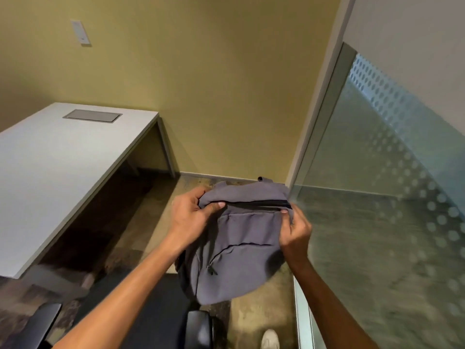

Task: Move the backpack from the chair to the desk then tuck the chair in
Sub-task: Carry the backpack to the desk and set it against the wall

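Head view: backpack (241, 248) hangs upright (seemingly), top farthest.

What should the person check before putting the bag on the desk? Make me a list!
1. Left hand has a grip on the backpack: ok.
2. Right hand has a grip on it too: ok.
3. Backpack lifted off the chair: ok.
4. Bare space on the desk: ok.
5. Main zipper shut: cannot tell.
6. Chair tucked in: not ok, not yet done.
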